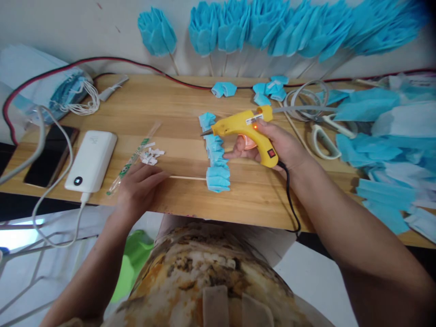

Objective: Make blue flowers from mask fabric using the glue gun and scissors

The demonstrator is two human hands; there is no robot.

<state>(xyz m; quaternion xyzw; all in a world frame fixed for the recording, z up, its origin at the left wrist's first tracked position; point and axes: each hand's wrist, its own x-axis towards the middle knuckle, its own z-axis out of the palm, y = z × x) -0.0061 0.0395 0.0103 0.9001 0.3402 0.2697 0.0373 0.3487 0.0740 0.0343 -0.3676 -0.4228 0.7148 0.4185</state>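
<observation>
My right hand (pixel 277 141) is wrapped around a yellow hot glue gun (pixel 235 125), whose red light glows. A clear glue stick (pixel 303 109) sticks out of its back, and its nozzle points left over a row of folded blue fabric pieces (pixel 215 152). Near the table's front edge, my left hand (pixel 141 181) is closed on the end of a thin wooden stick (pixel 187 178). At the stick's other end is a blue pleated fabric bud (pixel 218 179). Small white paper scraps (pixel 152 156) lie just beyond my left fingers, beside a clear plastic wrapper (pixel 131 161).
Blue fabric flowers on sticks (pixel 235 27) lean along the wall. To the right lie scissors (pixel 325 141), a tape roll (pixel 306 100) and loose blue fabric (pixel 374 145). A white power bank (pixel 91 161) and a phone (pixel 51 156) are on the left. The gun's black cord (pixel 289 200) hangs near the front edge.
</observation>
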